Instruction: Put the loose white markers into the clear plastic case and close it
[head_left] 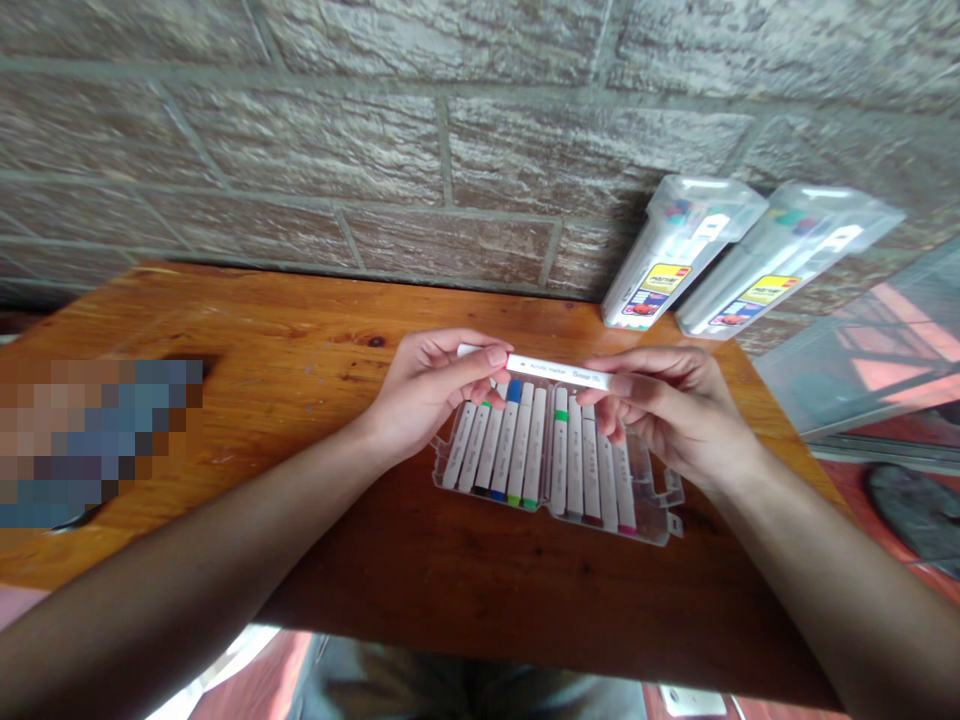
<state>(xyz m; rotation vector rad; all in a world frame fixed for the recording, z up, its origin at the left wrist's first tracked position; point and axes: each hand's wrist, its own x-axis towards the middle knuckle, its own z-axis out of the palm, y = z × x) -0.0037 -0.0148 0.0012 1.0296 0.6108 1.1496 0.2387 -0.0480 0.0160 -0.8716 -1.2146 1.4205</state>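
Between both hands a white acrylic marker [556,371] with a red band is held almost level. My left hand [442,385] pinches its white cap end, the fingers closed. The fingertips of my right hand [664,400] are closed on the opposite end, which they hide. Just below and behind the hands lies an open clear plastic case [646,528] on the table. Several white markers [510,445] with coloured ends lie side by side in both of its halves. Some of their upper ends are covered by my fingers.
Two clear marker boxes [664,265] with yellow labels stand against the brick wall [495,150] at the back right of the wooden table [315,330]. A pixelated patch [90,445] covers something on the left. A dark shoe [915,510] is on the floor at the right.
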